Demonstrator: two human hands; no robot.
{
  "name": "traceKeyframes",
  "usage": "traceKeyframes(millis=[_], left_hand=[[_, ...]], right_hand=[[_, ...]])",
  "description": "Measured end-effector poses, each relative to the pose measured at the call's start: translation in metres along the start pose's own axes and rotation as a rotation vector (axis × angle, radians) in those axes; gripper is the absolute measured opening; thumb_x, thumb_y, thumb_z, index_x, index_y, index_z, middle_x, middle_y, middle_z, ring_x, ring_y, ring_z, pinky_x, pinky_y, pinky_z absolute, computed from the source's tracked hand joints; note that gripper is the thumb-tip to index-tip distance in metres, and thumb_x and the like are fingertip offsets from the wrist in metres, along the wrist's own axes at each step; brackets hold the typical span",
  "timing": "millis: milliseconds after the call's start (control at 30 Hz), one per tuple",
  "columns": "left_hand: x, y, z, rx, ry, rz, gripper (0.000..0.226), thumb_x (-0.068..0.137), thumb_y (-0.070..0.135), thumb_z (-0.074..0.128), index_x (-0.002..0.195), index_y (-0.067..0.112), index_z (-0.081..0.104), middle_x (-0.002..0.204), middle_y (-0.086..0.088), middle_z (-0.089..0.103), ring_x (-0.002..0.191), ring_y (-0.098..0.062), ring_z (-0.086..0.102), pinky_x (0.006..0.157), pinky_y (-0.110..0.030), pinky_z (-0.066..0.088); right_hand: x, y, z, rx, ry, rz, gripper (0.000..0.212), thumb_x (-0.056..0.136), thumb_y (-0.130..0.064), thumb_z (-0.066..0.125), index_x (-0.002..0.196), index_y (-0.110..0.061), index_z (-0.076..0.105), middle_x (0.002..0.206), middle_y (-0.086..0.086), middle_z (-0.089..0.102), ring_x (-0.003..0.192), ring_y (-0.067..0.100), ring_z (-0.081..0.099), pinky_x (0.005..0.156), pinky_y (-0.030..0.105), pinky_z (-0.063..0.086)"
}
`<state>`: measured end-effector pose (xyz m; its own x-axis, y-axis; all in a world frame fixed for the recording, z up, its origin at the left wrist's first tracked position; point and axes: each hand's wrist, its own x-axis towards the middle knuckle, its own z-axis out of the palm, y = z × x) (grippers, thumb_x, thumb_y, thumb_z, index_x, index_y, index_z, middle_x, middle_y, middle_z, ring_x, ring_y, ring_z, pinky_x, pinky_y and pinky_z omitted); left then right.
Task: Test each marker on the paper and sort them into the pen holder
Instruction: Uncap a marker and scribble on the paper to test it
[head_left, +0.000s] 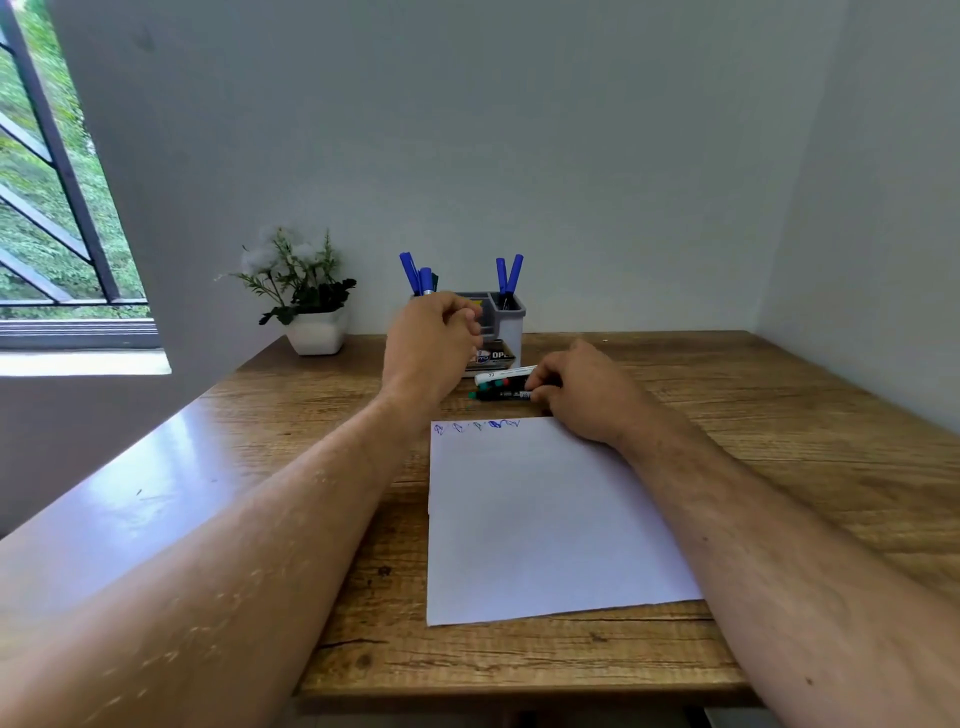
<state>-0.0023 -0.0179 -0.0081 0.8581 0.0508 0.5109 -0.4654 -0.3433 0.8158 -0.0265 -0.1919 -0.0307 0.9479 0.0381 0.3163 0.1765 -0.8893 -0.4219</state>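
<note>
A grey pen holder (511, 318) stands at the back of the desk, with blue markers (415, 274) in its left side and two blue markers (508, 274) in its right compartment. My left hand (431, 345) hovers in front of the holder's left part, fingers curled together with nothing visible in them. A white marker (503, 374) and dark markers with green and red caps (496, 389) lie in front of the holder. My right hand (582, 395) rests on the desk, its fingertips closed on the right end of a dark marker. The white paper (545, 519) carries several blue scribbles (475, 426) along its top edge.
A white pot with a flowering plant (314, 332) stands at the back left. A small printed box (498, 357) sits under or in front of the holder. The wooden desk (779, 467) meets walls behind and to the right; a window is at the left.
</note>
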Motion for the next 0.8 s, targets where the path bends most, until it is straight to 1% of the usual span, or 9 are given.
traceKeyframes(millis=[133,233,333,433,467,567,667,734,800], left_hand=[[0.006,0.004,-0.01,-0.204,0.199,-0.028,0.02,0.102,0.011,0.049,0.101,0.015,0.068,0.086,-0.003,0.073,0.081,-0.015,0.073,0.074,-0.026,0.061],[0.009,0.003,-0.013,-0.281,0.249,-0.066,0.021,0.103,0.01,0.047,0.102,0.013,0.068,0.089,-0.005,0.073,0.083,-0.015,0.074,0.074,-0.027,0.061],[0.006,0.001,-0.009,-0.267,0.142,-0.076,0.022,0.103,0.007,0.047,0.099,0.016,0.067,0.09,-0.006,0.071,0.083,-0.016,0.072,0.075,-0.026,0.061],[0.004,0.0,-0.001,-0.23,-0.028,-0.073,0.026,0.102,0.004,0.047,0.096,0.018,0.068,0.091,-0.008,0.072,0.08,-0.014,0.071,0.074,-0.027,0.061],[0.003,-0.001,0.002,-0.209,-0.082,-0.062,0.026,0.101,0.004,0.048,0.097,0.018,0.069,0.091,-0.007,0.073,0.082,-0.014,0.071,0.076,-0.028,0.061],[-0.001,-0.001,0.007,-0.159,-0.224,-0.053,0.021,0.098,0.008,0.056,0.098,0.022,0.072,0.096,-0.003,0.074,0.092,-0.017,0.072,0.082,-0.031,0.06],[-0.004,-0.001,0.007,-0.281,-0.316,-0.123,0.017,0.096,0.005,0.061,0.103,0.017,0.071,0.099,-0.01,0.074,0.091,-0.022,0.072,0.077,-0.027,0.06],[-0.002,-0.003,0.004,-0.446,-0.292,-0.171,0.021,0.094,-0.001,0.061,0.11,0.011,0.068,0.101,-0.011,0.075,0.092,-0.021,0.074,0.075,-0.025,0.059],[0.002,-0.004,-0.002,-0.615,-0.22,-0.22,0.026,0.092,-0.006,0.06,0.112,0.008,0.065,0.104,-0.011,0.075,0.095,-0.021,0.074,0.077,-0.024,0.059]], right_hand=[[0.0,-0.004,-0.001,0.145,0.097,0.002,0.012,0.097,-0.017,0.06,0.095,-0.029,0.063,0.106,-0.003,0.062,0.097,0.012,0.056,0.08,0.028,0.042],[-0.002,-0.008,-0.003,0.321,0.175,-0.033,0.013,0.1,-0.017,0.055,0.099,-0.027,0.061,0.097,-0.009,0.064,0.087,0.005,0.056,0.068,0.021,0.041],[-0.003,-0.015,-0.006,0.551,0.273,-0.045,0.014,0.102,-0.015,0.05,0.106,-0.026,0.059,0.088,-0.011,0.06,0.075,0.002,0.053,0.064,0.023,0.039],[-0.001,-0.021,-0.011,0.748,0.313,0.008,0.025,0.103,-0.016,0.049,0.124,-0.029,0.054,0.089,-0.004,0.062,0.067,0.003,0.057,0.061,0.023,0.045],[0.0,-0.022,-0.012,0.828,0.318,0.027,0.026,0.102,-0.015,0.05,0.125,-0.027,0.053,0.09,0.0,0.063,0.064,0.004,0.06,0.058,0.024,0.047],[0.001,-0.023,-0.015,1.165,0.315,0.066,0.021,0.099,-0.006,0.054,0.111,-0.022,0.049,0.095,0.012,0.067,0.064,0.016,0.069,0.057,0.03,0.054],[0.0,-0.023,-0.018,1.356,0.281,0.112,0.024,0.094,0.001,0.062,0.101,-0.018,0.047,0.087,0.015,0.071,0.069,0.027,0.073,0.062,0.034,0.062],[-0.002,-0.023,-0.02,1.411,0.265,0.132,0.023,0.089,0.002,0.068,0.096,-0.013,0.052,0.079,0.014,0.073,0.066,0.027,0.074,0.063,0.034,0.063],[-0.005,-0.024,-0.022,1.428,0.241,0.134,0.013,0.087,-0.002,0.072,0.091,-0.009,0.061,0.075,0.013,0.074,0.063,0.025,0.073,0.06,0.033,0.063]])
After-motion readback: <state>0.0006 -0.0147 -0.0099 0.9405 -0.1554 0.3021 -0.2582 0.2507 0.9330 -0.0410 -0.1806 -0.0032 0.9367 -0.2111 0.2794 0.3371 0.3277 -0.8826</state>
